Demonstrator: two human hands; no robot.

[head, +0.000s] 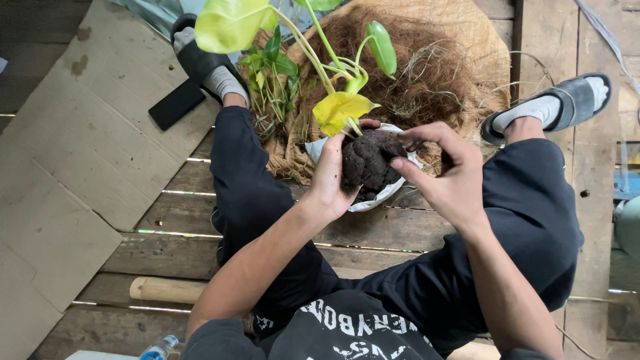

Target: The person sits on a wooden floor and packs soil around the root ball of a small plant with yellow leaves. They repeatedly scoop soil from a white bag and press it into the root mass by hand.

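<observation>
1. Head view, centre of the frame: the left hand [331, 175] cups a dark soil ball [369, 160] from the left side, its fingers curled around it, thumb on top.
2. The right hand [448, 172] comes in from the right; its fingers are bent, the forefinger and thumb pinching at the upper right edge of the soil ball, the other fingertips touching its right side.
3. A plant [341, 110] with yellow-green leaves rises from the top of the soil ball toward the upper middle of the frame.
4. Just under the soil ball lies a white bag [387, 195], with some loose soil in it.
5. Behind it, in the upper centre, a heap of brown fibre [433, 73] lies on a coarse mat.
6. The person sits on a plank floor [173, 233], legs spread, sandals in the upper left and upper right.
7. Cardboard [73, 153] covers the left of the frame.
</observation>
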